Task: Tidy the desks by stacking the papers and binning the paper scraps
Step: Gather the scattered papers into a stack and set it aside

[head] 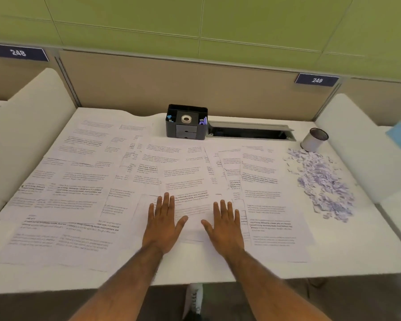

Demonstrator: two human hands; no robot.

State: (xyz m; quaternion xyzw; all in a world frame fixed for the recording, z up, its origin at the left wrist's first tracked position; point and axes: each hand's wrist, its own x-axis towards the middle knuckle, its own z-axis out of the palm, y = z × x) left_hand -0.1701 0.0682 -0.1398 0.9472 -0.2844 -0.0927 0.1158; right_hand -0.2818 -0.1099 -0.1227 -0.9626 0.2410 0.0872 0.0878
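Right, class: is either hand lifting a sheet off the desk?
No, the left hand and right hand lie flat on the papers.

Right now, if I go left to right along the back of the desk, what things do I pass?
Organiser → cable slot → cup.

I see the papers (83,181) as thin matt white sheets, smooth and flat, printed in black. The scraps (322,181) look like the same paper, torn rough and crumpled. The desk (195,262) is smooth, matt white. The organiser (171,128) looks like dark matt plastic, the hatch (250,124) beside it like dull grey metal, and the partition (137,84) like beige cloth.
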